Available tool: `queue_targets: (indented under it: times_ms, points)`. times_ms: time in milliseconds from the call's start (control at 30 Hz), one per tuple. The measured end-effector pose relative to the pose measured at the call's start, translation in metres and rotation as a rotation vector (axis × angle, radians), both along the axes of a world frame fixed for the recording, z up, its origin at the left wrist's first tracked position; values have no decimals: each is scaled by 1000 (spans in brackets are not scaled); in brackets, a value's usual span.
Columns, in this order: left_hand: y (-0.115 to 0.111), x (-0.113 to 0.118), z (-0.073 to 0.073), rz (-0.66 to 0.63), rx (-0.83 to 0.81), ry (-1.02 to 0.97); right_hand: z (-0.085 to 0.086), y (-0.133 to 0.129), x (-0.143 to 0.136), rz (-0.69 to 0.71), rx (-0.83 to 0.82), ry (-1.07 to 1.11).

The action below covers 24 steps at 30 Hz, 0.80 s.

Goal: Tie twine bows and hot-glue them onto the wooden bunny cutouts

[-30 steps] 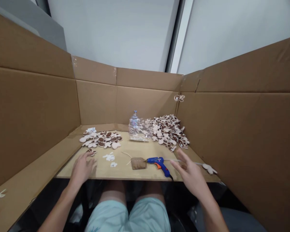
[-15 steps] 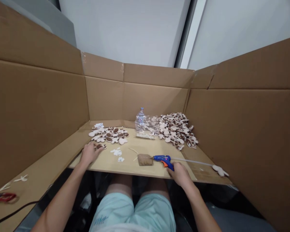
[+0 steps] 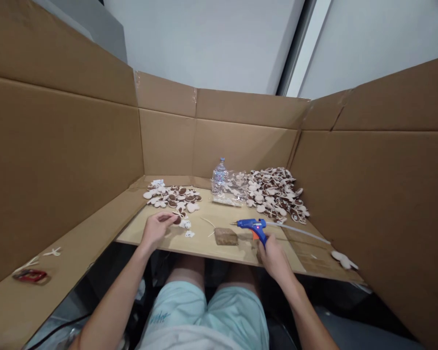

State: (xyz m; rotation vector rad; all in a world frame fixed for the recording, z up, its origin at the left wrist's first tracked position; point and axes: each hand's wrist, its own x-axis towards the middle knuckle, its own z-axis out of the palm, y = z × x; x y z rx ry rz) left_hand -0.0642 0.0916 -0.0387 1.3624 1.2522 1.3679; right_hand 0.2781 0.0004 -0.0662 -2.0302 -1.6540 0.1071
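My left hand (image 3: 156, 229) pinches a small brown felt piece with white edging (image 3: 177, 219), raised over the board (image 3: 200, 248). My right hand (image 3: 273, 253) is wrapped round the handle of a blue glue gun (image 3: 252, 225), held just above the board with its nozzle to the left. A long translucent glue stick (image 3: 302, 231) trails from the back of the gun. Below the nozzle lies a brown block (image 3: 226, 237). Small white cut-outs (image 3: 190, 234) lie right of my left hand, and a thin cream cord (image 3: 207, 222) runs beside the block.
Behind my left hand is a heap of brown and white felt pieces (image 3: 171, 198); a bigger heap (image 3: 272, 192) stands back right. A plastic bottle (image 3: 220, 177) and clear bag (image 3: 229, 197) sit between them. Cardboard walls (image 3: 241, 146) enclose the board. A red-handled tool (image 3: 31, 276) lies left.
My left hand has lifted the brown felt piece off the board and brought it right, towards the middle. My right hand has raised the glue gun, its nozzle now clear of the brown block.
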Motion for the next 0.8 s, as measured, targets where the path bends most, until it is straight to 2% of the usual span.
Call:
queue_targets:
  times_ms: [167,300,500,800]
  points:
    - [-48,45,14,-141,-104,-360,9,-7,-5,22,107,34]
    - [-74,63,27,-216,-186,-510,25,-24,-18,120,226,169]
    - [-98,69,40,-317,-215,-590,47,-54,-41,228,292,298]
    - [-113,68,46,-316,-154,-570,49,-62,-48,272,370,260]
